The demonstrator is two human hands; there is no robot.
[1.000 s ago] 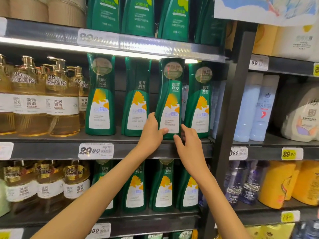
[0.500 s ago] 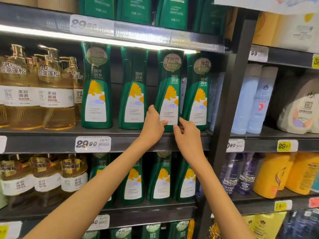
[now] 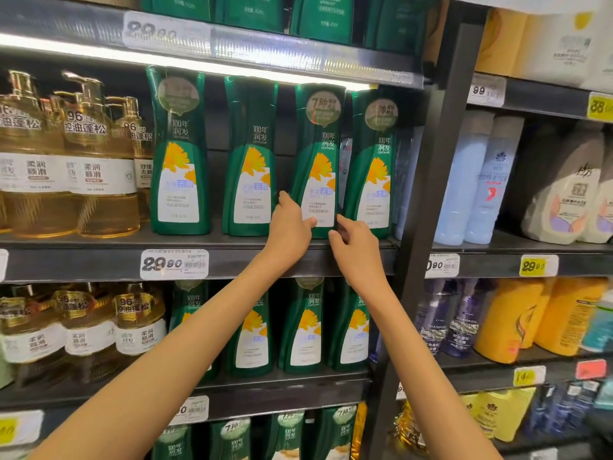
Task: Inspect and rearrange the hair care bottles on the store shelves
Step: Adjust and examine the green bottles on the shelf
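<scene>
Several tall green shampoo bottles with yellow flower labels stand in a row on the middle shelf (image 3: 232,260). My left hand (image 3: 288,227) grips the base of the third green bottle (image 3: 318,151) from its left side, thumb across the label. My right hand (image 3: 353,242) touches the same bottle's lower right edge with curled fingers, between it and the fourth green bottle (image 3: 373,167). The third bottle stands nearly upright, leaning a little to the left at its base.
Golden pump bottles (image 3: 83,161) crowd the shelf's left part. A dark upright post (image 3: 431,194) bounds the bay on the right, with pale blue bottles (image 3: 477,180) and yellow bottles (image 3: 517,320) beyond. More green bottles fill the shelves above and below.
Both hands stay at the third bottle's base; the bottle has been set more upright on the shelf. The camera has tilted down a little, so the shelves sit higher in view.
</scene>
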